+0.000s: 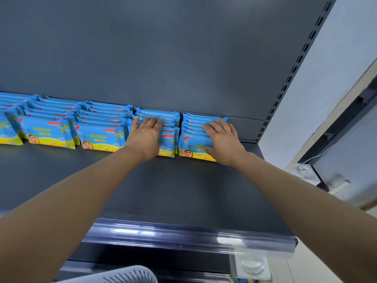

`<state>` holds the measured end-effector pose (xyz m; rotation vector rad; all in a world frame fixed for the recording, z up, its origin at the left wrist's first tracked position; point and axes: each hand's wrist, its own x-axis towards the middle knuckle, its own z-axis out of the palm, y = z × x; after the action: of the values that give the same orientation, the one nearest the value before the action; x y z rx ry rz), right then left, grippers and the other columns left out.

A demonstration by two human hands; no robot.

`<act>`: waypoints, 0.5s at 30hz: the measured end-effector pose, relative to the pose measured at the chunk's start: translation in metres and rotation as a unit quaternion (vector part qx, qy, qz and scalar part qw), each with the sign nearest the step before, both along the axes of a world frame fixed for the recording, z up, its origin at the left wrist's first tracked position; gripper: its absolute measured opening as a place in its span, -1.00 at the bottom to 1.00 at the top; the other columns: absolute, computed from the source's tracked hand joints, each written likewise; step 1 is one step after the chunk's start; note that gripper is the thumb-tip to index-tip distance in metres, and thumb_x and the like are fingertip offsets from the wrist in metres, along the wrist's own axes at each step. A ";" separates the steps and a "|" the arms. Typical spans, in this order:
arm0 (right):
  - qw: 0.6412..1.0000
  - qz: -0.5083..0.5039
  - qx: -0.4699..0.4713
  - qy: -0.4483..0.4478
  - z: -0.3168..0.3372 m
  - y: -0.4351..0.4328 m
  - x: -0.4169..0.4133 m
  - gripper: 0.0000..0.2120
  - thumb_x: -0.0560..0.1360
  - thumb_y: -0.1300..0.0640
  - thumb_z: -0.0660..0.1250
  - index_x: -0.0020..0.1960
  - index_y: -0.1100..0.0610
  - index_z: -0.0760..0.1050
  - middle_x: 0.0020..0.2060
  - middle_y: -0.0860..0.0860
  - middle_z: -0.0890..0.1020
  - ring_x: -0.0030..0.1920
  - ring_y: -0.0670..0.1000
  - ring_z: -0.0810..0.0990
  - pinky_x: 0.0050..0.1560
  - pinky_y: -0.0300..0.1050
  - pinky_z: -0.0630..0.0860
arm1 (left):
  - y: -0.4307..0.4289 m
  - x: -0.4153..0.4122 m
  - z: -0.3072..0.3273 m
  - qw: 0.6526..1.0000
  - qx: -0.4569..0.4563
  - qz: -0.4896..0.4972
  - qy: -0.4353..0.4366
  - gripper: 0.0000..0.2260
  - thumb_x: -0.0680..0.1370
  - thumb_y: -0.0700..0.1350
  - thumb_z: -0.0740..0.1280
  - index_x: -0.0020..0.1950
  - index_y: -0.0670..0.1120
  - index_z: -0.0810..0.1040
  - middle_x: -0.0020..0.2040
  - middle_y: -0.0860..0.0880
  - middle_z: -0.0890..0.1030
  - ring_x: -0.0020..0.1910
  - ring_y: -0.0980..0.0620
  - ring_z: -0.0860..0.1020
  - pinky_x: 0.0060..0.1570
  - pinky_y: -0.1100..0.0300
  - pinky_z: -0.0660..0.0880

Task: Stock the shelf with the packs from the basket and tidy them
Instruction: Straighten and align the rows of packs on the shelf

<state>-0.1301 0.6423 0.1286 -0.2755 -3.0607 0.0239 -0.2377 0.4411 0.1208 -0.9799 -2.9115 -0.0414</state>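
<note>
Risk lies in toppling. We see left hand (145,133) and right hand (223,137), fingers spread flat and gripping nothing, pressing the two rightmost rows of packs (191,140) at the shelf (183,190) back. We judge uneven pressure could tip upright packs forward. Basket (130,274) sits below.

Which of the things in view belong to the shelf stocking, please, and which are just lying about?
Job in hand: blue packs in rows on the shelf; left hand and right hand pressing on the two rightmost rows; basket below.
Lying about: clear packet under the shelf; white box at right.
</note>
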 end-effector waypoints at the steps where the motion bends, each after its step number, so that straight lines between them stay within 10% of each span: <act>1: 1.000 -0.001 -0.003 0.003 0.000 -0.001 0.000 -0.37 0.54 -0.04 0.23 0.51 0.06 0.05 0.50 0.04 0.11 0.53 0.12 -0.09 0.52 0.12 -0.13 | 0.000 0.000 0.000 1.000 -0.002 0.000 0.000 -0.38 0.58 -0.03 0.19 0.54 -0.12 -0.04 0.54 -0.09 0.05 0.54 -0.06 -0.01 0.51 -0.05 -0.19; 15: 0.999 0.007 -0.029 0.034 0.011 -0.018 0.008 -0.43 0.56 -0.01 0.22 0.49 0.13 0.13 0.48 0.05 0.18 0.52 0.10 -0.02 0.50 0.01 -0.10 | -0.009 0.000 0.001 1.000 0.009 -0.011 0.022 -0.43 0.56 -0.04 0.24 0.51 -0.08 0.11 0.47 -0.09 0.19 0.47 -0.10 0.15 0.51 -0.03 -0.10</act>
<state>-0.1217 0.6244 0.1397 -0.2502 -2.9981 0.1210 -0.2381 0.4318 0.1215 -0.9970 -2.8558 -0.0459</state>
